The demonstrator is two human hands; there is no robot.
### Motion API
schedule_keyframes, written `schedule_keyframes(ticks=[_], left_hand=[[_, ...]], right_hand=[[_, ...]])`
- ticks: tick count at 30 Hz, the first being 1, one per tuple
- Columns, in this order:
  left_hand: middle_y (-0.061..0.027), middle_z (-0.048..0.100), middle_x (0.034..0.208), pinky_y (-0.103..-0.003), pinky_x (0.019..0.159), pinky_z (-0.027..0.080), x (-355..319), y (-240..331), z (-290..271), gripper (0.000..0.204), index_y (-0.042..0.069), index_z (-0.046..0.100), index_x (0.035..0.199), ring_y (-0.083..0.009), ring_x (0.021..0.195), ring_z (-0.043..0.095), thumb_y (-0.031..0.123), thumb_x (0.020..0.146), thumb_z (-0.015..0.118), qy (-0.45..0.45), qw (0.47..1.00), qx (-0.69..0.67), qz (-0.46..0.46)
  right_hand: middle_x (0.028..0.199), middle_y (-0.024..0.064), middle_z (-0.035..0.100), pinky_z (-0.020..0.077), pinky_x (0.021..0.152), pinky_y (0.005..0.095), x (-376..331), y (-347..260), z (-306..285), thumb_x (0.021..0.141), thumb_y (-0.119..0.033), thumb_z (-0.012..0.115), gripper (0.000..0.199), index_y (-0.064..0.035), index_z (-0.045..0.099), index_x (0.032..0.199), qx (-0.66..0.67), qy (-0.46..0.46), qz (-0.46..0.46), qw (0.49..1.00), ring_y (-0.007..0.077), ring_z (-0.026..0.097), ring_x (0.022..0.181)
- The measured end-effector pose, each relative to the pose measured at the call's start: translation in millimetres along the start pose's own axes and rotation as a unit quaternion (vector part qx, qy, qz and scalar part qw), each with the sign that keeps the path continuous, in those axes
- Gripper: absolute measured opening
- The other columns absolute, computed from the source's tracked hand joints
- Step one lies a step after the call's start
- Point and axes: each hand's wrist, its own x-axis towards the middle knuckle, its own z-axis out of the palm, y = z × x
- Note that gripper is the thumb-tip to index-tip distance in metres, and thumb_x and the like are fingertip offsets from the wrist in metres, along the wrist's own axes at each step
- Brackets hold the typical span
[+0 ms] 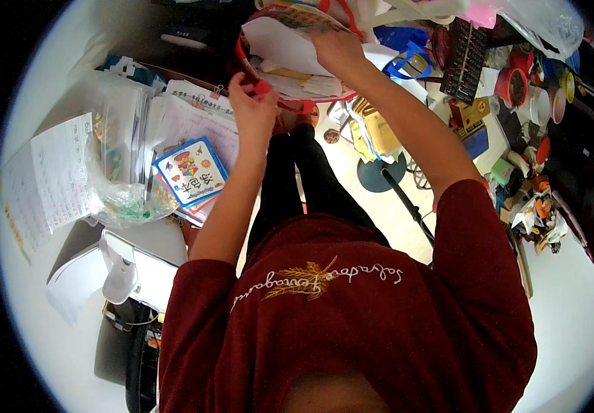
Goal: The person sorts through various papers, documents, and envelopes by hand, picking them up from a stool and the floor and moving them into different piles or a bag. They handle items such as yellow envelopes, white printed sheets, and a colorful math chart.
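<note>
A red-edged bag (306, 107) stands open at the top middle, stuffed with white sheets of paper (279, 43) and some yellowish papers (290, 73). At the bag's near left edge, my left hand (253, 109) is closed around the red rim, thumb and fingers bent. My right hand (338, 54) reaches over the far right side into the bag, against the papers. Its fingertips are hidden, so what they hold, if anything, does not show.
On the left lie stacked papers (204, 120), a blue-edged booklet (192, 172) and a clear plastic bag (128, 206). To the right are a black keyboard (463, 60), flower pots (512, 86) and much clutter. A stand with a round black base (381, 173) is on the floor.
</note>
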Motion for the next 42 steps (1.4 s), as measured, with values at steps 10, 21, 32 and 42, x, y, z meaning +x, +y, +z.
schedule_keyframes(ticks=[10, 21, 32, 42], left_hand=[[-0.0127, 0.060, 0.074, -0.030, 0.047, 0.049, 64, -19, -10, 0.022, -0.001, 0.046, 0.099, -0.0196, 0.055, 0.060, 0.013, 0.083, 0.053, -0.126, 0.961, 0.083, -0.232], [-0.0083, 0.060, 0.062, -0.025, 0.038, 0.037, 49, -20, -28, 0.014, 0.004, 0.056, 0.078, -0.0124, 0.046, 0.053, 0.014, 0.083, 0.048, -0.164, 0.955, 0.016, -0.245], [-0.0022, 0.052, 0.057, -0.022, 0.034, 0.029, 32, -3, -44, 0.014, 0.007, 0.052, 0.075, -0.0091, 0.038, 0.042, 0.018, 0.084, 0.054, -0.194, 0.950, -0.034, -0.244], [0.0010, 0.044, 0.053, -0.022, 0.033, 0.023, 28, -12, -49, 0.016, 0.008, 0.049, 0.069, -0.0080, 0.038, 0.036, 0.014, 0.083, 0.054, -0.188, 0.946, -0.091, -0.249]], right_hand=[[0.096, 0.0127, 0.060, 0.0486, 0.067, 0.0436, -38, -21, -34, 0.072, -0.015, 0.060, 0.045, -0.0104, 0.047, 0.115, 0.086, -0.026, -0.048, 0.995, 0.0318, 0.059, 0.086], [0.090, 0.0150, 0.060, 0.0487, 0.055, 0.0398, 1, 2, 32, 0.078, -0.014, 0.049, 0.017, -0.0077, 0.055, 0.093, -0.033, 0.125, -0.025, 0.991, 0.0272, 0.062, 0.077], [0.113, 0.0165, 0.051, 0.0399, 0.086, 0.0423, -35, -45, 41, 0.082, -0.031, 0.052, 0.042, -0.0085, 0.046, 0.117, 0.179, -0.316, -0.035, 0.931, 0.0370, 0.051, 0.101], [0.126, 0.0207, 0.043, 0.0358, 0.096, 0.0379, -22, -29, 14, 0.071, -0.031, 0.064, 0.078, -0.0130, 0.024, 0.136, 0.182, -0.232, -0.189, 0.937, 0.0350, 0.047, 0.110]])
